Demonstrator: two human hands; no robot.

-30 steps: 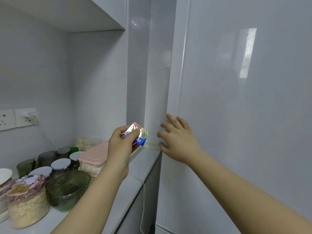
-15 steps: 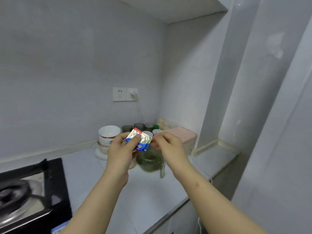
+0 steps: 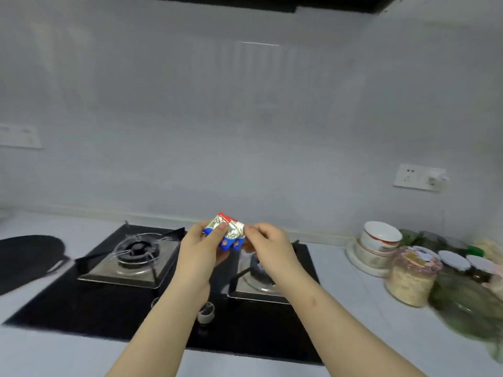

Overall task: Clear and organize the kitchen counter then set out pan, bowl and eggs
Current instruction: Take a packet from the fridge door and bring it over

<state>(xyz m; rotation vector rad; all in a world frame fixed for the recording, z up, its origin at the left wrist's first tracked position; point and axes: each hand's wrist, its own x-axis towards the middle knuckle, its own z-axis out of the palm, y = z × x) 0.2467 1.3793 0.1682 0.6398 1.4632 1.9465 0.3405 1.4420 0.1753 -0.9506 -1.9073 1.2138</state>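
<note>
A small foil packet [image 3: 228, 233] in silver, blue and red is held up over the black gas hob [image 3: 152, 281]. My left hand [image 3: 202, 251] grips the packet's left side, thumb across its front. My right hand [image 3: 268, 247] pinches the packet's right edge with its fingertips. A dark pan [image 3: 25, 258] lies at the far left of the white counter [image 3: 351, 303]. White bowls [image 3: 379, 240] are stacked on a plate at the right. No eggs show.
Two burners sit on the hob, the left burner [image 3: 133, 253] in full view, the right one partly behind my right arm. A jar of oats [image 3: 411, 277], lidded jars [image 3: 453, 261] and a green glass container [image 3: 468, 300] crowd the right counter. A wall socket [image 3: 417, 177] is above them.
My view has swung left from the fridge and corner jars to the hob. My right hand left the fridge door and now pinches the packet that my left hand kept holding.
</note>
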